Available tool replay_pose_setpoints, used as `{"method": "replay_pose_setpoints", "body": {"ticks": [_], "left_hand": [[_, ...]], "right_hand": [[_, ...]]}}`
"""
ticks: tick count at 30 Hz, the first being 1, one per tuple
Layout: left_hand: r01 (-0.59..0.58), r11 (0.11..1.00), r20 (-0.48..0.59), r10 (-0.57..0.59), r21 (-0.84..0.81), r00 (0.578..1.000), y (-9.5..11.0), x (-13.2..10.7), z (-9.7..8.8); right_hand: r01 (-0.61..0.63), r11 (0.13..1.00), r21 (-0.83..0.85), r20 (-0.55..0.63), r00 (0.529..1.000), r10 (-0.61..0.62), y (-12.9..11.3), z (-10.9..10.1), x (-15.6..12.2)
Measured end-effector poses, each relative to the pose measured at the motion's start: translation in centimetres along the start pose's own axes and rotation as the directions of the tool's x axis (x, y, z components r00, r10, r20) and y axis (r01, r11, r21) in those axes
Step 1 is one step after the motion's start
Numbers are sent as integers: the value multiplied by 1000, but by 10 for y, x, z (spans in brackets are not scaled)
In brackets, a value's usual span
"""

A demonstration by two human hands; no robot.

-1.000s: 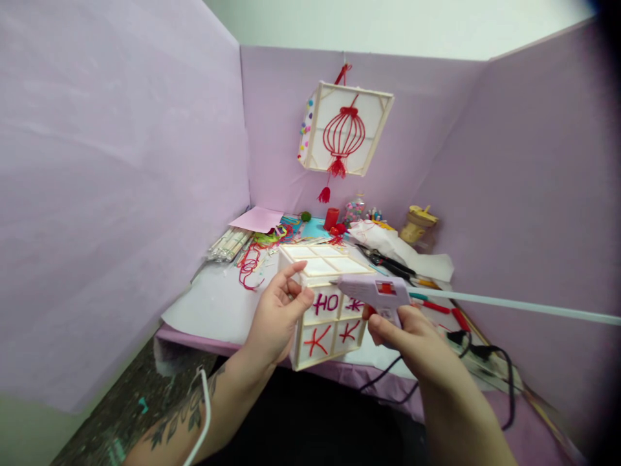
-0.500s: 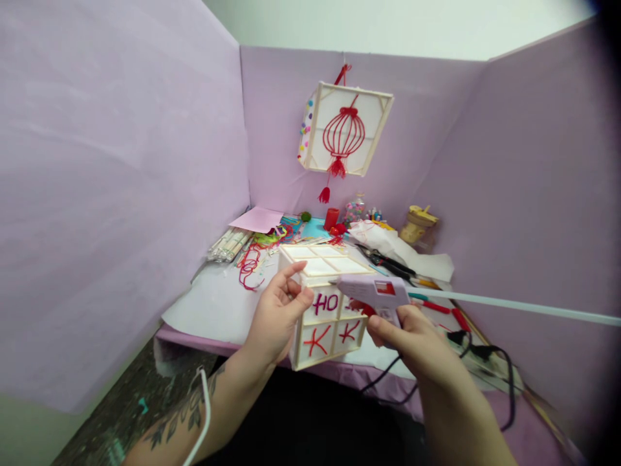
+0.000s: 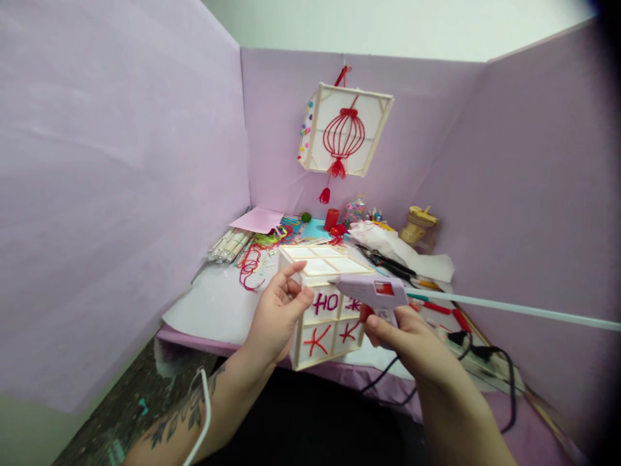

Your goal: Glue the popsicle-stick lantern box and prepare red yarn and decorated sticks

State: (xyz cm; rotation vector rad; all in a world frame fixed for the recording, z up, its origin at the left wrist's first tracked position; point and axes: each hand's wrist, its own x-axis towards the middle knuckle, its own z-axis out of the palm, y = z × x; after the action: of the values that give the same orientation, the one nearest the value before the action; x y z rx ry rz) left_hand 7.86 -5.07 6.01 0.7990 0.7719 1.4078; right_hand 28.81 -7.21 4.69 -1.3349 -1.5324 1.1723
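My left hand [image 3: 276, 310] is closed on the left edge of a white box lantern [image 3: 326, 336], thumb and forefinger near its upper corner. The lantern has a pale stick frame; purple and red letter shapes mark its front panels. In my right hand [image 3: 412, 346] is a lilac hot glue gun [image 3: 359, 289], with its nozzle pointing left close to the lantern's top front edge. A finger is at the red trigger. From the gun's back a long translucent glue stick [image 3: 509, 307] sticks out to the right. Whether glue is at the nozzle is too small to tell.
A finished-looking lantern [image 3: 344, 133] with a red tassel hangs above the table. Behind my hands lie bundled sticks [image 3: 230, 244], red cord [image 3: 250, 265], black-handled pliers [image 3: 388, 262] and crumpled white paper [image 3: 402, 249]. A black cable [image 3: 512, 388] loops at the right.
The red trigger and the finger on it have drawn back toward the handle, uncovering more of the purple lettering. The glue stick's far end sits slightly lower. My left hand and the lantern stay put.
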Motion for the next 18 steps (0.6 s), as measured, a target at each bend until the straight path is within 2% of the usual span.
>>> {"method": "replay_pose_setpoints", "body": {"ticks": [12, 18], "left_hand": [[21, 1000, 6, -20, -18, 1000, 0, 0, 0], [13, 1000, 5, -13, -13, 1000, -2, 0, -2]], "right_hand": [[34, 999, -40, 35, 999, -33, 1, -1, 2], [17, 1000, 6, 3, 1000, -17, 1, -1, 0]]}}
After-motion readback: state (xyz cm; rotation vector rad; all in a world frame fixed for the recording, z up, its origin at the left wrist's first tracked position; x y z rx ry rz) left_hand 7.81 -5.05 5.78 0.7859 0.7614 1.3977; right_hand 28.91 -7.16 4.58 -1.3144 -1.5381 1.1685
